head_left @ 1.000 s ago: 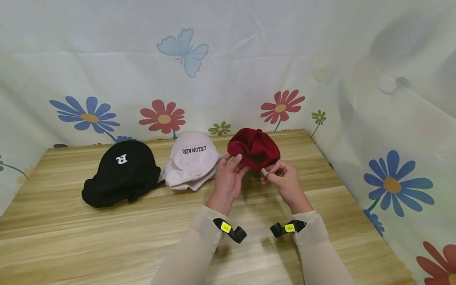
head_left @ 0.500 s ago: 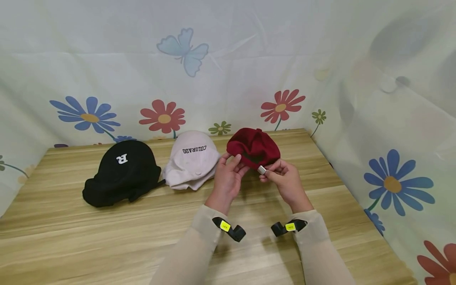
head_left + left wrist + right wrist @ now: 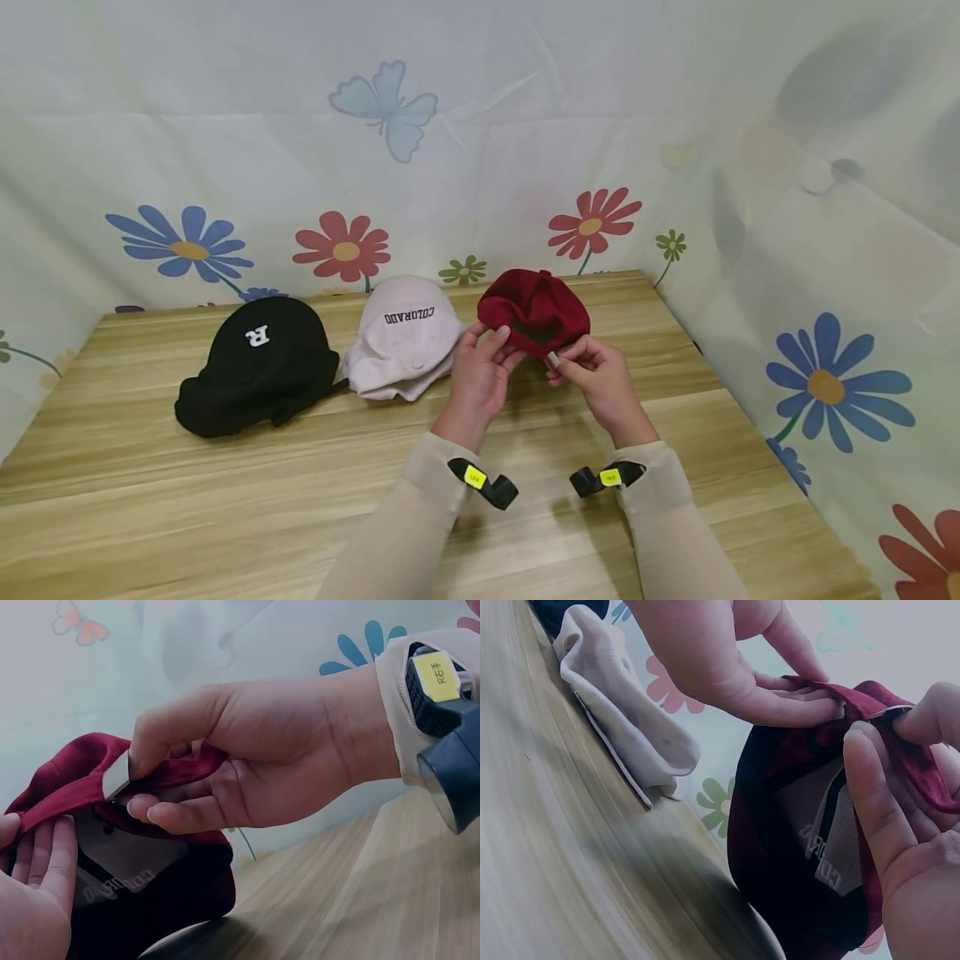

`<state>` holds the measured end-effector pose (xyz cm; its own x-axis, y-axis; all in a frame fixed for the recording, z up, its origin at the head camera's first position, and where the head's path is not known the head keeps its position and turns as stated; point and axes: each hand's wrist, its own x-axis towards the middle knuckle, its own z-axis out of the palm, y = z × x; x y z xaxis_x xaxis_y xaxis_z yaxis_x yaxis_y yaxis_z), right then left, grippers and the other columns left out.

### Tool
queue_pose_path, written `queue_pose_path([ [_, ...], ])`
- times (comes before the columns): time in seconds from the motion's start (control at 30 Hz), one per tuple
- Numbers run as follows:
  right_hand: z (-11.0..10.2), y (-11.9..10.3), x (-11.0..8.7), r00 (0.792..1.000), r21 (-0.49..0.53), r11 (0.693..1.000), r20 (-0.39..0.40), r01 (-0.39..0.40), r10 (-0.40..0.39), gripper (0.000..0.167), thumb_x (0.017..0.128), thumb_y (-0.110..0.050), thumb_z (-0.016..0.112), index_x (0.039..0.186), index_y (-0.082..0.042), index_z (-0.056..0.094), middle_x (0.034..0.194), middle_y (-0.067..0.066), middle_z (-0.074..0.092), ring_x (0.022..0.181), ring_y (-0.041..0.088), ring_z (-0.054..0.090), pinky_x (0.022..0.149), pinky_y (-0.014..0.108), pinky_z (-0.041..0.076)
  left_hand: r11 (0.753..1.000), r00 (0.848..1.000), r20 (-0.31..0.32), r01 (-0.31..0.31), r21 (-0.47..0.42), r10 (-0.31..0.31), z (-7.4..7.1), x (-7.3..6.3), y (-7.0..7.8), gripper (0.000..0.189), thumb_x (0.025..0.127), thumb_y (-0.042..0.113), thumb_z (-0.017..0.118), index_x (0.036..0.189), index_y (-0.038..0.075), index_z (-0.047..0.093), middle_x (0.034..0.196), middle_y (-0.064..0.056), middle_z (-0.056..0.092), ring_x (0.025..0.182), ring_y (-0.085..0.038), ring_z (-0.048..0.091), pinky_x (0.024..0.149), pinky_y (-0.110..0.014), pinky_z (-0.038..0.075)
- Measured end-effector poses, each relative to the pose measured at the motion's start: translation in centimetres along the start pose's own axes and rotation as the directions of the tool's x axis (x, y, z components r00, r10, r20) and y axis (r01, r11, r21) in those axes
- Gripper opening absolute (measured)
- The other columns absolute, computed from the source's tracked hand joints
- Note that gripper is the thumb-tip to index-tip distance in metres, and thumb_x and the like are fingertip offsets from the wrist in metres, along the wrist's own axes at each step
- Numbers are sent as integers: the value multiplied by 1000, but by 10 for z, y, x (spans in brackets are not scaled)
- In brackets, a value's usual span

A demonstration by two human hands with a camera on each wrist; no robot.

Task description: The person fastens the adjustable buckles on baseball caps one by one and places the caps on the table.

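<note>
A dark red cap [image 3: 536,304] is held at the back right of the table, its back strap toward me and its inside showing in both wrist views. My left hand [image 3: 480,379] grips the strap side at the left, thumb on top and fingers beneath. At the strap's metal buckle [image 3: 552,359], my right hand [image 3: 602,385] pinches with thumb and fingers. The left wrist view shows the right thumb pressed against the buckle [image 3: 117,777], with the strap end passing into the hand. Pale lettering [image 3: 821,859] shows on the lining.
Left of the red cap, a pale pink cap [image 3: 405,337] marked COLORADO lies on the wooden table [image 3: 315,517]. Farther left is a black cap [image 3: 258,367] with a white R, its strap reaching toward the pink one. A flower-printed curtain [image 3: 480,142] stands behind and at the sides.
The buckle tilts slightly between the right thumb and fingers. Both hands and all the caps stay almost in the same place.
</note>
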<state>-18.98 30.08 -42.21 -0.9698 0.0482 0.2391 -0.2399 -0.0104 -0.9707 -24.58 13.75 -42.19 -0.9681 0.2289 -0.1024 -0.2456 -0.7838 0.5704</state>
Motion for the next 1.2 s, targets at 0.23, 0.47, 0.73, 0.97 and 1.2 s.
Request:
queue_pose_path([
  [0.23,0,-3,-1,1000,2,1000,13,-5,5,8,89,8,56,84,4,51,92,2,69,73,13,71,66,30,60,1000,1000,7,8,6,-8,0,0,-4,19,92,-9,54,93,10,55,75,-2,70,69,-13,69,70,-30,59],
  [0.47,0,0,1,1000,65,998,-13,-6,7,11,88,4,65,95,10,60,83,2,73,70,14,71,66,31,60,1000,1000,-2,5,5,-5,2,-1,-4,18,93,-8,54,95,10,56,80,-3,69,72,-14,69,71,-31,59],
  [0.73,1,-1,0,999,21,999,-49,-24,25,8,85,3,70,86,-4,67,80,0,71,67,12,69,64,31,60,1000,1000,17,18,2,-18,2,-3,-7,20,92,-9,53,92,10,56,82,-3,69,72,-14,70,71,-30,59],
  [0.97,2,-2,-1,999,21,999,-45,-25,26,21,84,10,64,78,-10,61,79,0,69,66,12,69,62,30,59,1000,1000,28,10,25,-10,1,-4,-10,23,91,-11,53,90,11,57,76,-1,69,69,-12,69,70,-29,59],
  [1.2,1,-2,-2,1000,53,999,-21,2,-1,19,85,12,57,78,-5,53,81,3,71,65,12,69,61,30,59,999,998,69,-1,48,-2,1,-5,-14,26,89,-14,53,89,12,59,75,1,67,70,-12,68,72,-29,58],
])
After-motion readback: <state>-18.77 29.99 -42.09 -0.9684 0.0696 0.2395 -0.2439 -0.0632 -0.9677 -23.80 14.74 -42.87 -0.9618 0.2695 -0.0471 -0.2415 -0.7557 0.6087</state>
